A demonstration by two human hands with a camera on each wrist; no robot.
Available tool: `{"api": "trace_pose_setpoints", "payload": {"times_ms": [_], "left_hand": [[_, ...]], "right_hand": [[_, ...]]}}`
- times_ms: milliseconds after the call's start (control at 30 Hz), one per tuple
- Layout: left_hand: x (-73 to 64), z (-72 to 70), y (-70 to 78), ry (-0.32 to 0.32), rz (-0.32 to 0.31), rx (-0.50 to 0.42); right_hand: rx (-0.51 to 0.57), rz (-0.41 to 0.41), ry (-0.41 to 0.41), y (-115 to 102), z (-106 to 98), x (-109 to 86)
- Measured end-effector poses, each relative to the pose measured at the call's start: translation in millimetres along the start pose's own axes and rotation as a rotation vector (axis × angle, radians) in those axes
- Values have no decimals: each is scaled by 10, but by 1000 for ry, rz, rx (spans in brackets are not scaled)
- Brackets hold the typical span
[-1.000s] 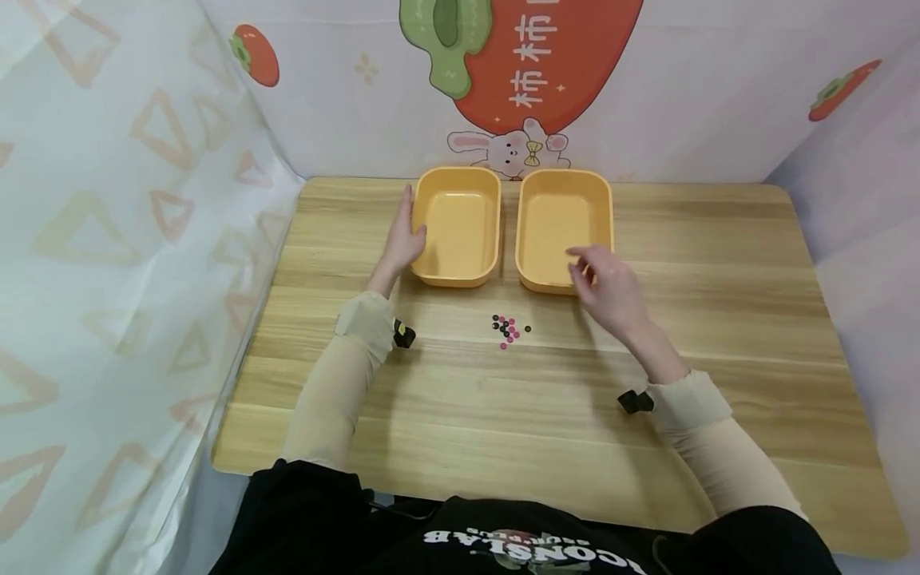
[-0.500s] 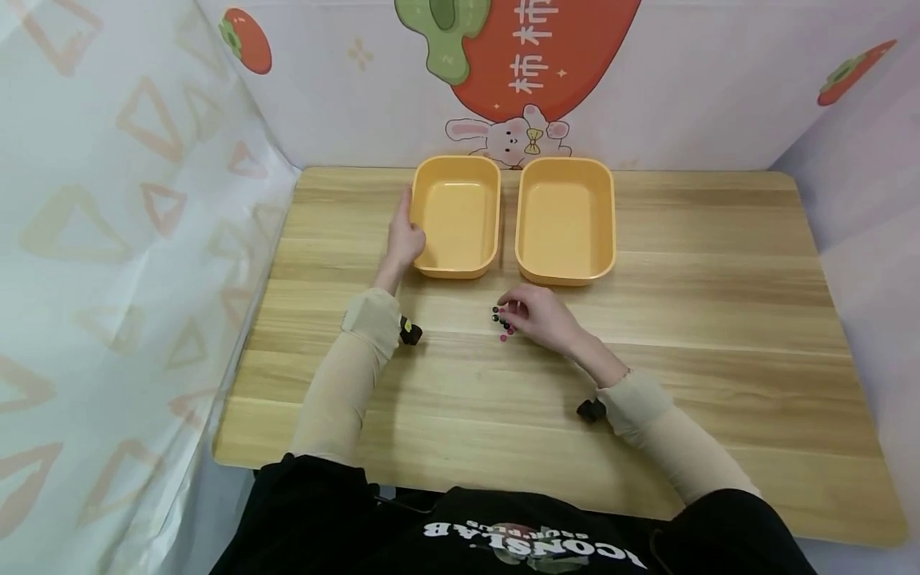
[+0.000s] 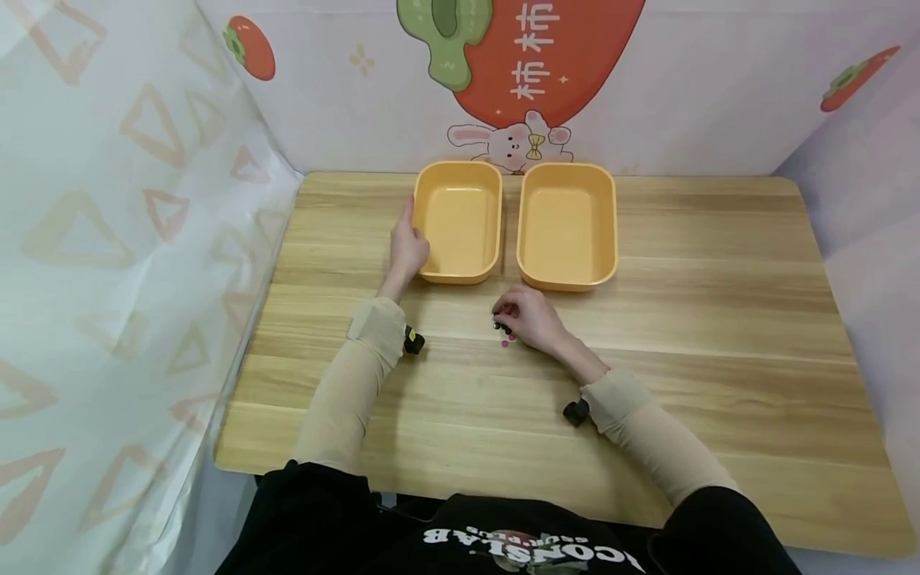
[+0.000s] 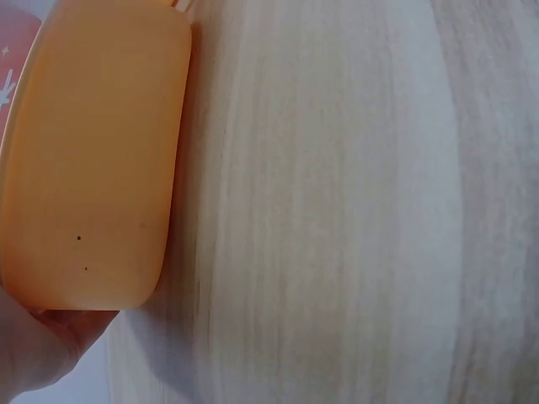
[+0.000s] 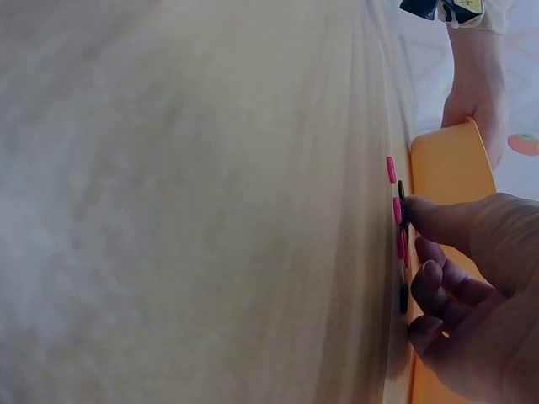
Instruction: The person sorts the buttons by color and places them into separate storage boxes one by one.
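Note:
Two yellow plastic boxes stand side by side at the back of the table. At the outer side of the left box [image 3: 460, 224] is my left hand [image 3: 408, 247], its thumb at the rim and its fingers along the outside wall. The right box [image 3: 568, 228] stands untouched. In front of the boxes lies a small cluster of black and pink button-like discs [image 3: 505, 343]. My right hand [image 3: 530, 319] reaches down over them with bent fingers. In the right wrist view the thumb touches a black disc [image 5: 402, 202]; whether the fingers pinch it is hidden.
The wooden table [image 3: 690, 383] extends wide to the right and towards the body. A printed white cloth [image 3: 331, 96] rises directly behind the boxes, and more cloth hangs at both sides. Each wrist carries a small black camera [image 3: 576, 412].
My right hand has come from above the right box down to the discs, then shifted slightly left over them. My left hand has stayed at the left box.

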State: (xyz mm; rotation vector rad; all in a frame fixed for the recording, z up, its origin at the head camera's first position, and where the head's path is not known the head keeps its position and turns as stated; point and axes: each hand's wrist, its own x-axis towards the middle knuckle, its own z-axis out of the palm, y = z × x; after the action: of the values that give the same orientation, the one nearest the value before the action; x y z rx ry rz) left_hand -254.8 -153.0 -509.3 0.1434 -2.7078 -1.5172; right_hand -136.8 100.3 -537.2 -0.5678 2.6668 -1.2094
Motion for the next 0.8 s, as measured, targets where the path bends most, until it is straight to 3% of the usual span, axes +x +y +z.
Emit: {"api": "trace_pose_setpoints", "payload": {"times_ms": [467, 800], "left_hand": [[4, 12, -32, 10, -8, 48], [72, 22, -97, -4, -37, 46]], "right_hand": [[-31, -20, 46, 26, 91, 16], [-3, -170, 98, 84, 106, 13]]}}
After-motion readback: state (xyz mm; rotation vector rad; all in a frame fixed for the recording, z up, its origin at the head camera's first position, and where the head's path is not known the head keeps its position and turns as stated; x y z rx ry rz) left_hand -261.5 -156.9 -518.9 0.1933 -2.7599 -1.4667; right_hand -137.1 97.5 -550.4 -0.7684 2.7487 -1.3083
